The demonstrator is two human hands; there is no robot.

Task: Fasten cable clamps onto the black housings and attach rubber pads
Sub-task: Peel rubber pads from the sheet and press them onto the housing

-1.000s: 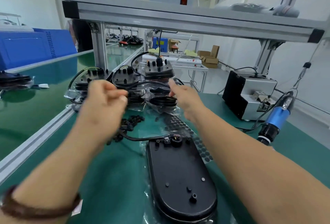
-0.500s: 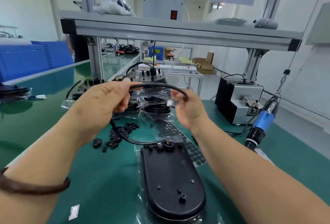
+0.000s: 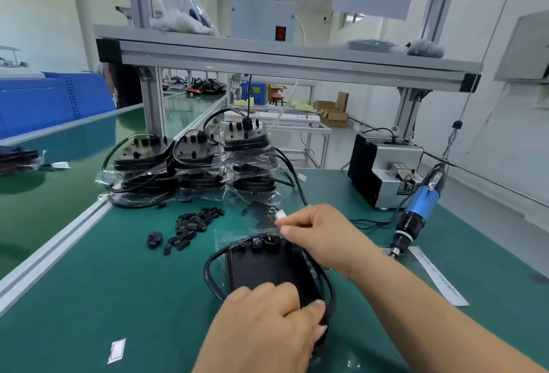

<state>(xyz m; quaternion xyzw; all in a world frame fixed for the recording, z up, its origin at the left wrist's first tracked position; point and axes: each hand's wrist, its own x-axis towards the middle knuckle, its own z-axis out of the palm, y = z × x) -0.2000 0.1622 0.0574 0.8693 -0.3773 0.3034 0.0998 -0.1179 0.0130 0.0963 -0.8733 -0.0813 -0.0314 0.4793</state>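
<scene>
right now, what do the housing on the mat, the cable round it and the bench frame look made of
Housing: likely moulded black plastic, matte, with small moulded bosses on top.
Cable: black rubbery or vinyl sheath, slight sheen, bending in a smooth loop.
Bench frame: grey metal, probably aluminium, satin finish, slotted straight profile.

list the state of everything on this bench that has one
black oval plastic housing: flat on the green mat, black cable looped around it
left hand: grips the housing's near end
right hand: pinches the cable's white connector
small black cable clamps: loose pile, unfastened
blue electric screwdriver: hanging, unheld
</scene>
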